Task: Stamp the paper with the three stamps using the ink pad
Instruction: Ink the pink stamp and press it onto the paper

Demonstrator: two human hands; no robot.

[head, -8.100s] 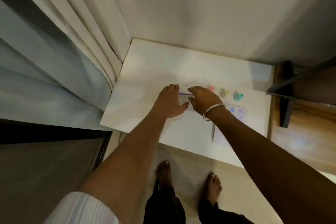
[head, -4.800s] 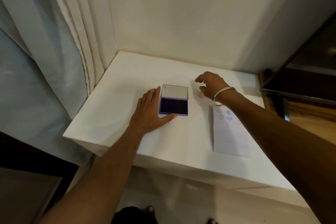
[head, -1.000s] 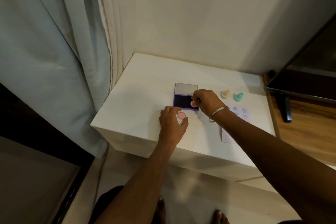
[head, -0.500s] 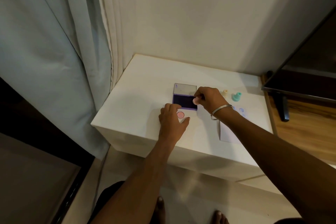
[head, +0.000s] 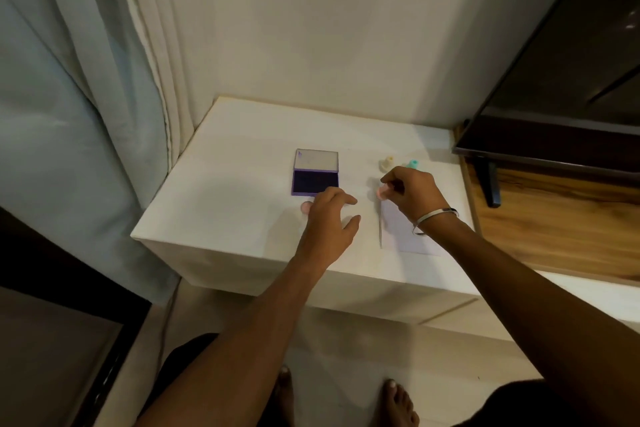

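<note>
— What is the right hand [head: 412, 194] holding?
— The pink stamp [head: 382, 191], pinched in its fingertips, just above the paper's [head: 403, 234] top edge.
— And the left hand [head: 329, 218]?
— Loose, fingers spread, a pink cap [head: 306, 207] beside it, near the open ink pad [head: 316, 177].
— What's next?
— I think pressing straight down on bare paper.

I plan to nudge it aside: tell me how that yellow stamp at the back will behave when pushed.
The small pale yellow knob-topped stamp stands upright, so a high push would likely tip it. It looks round, so it may roll. It probably slides easily on the smooth white tabletop.
</note>
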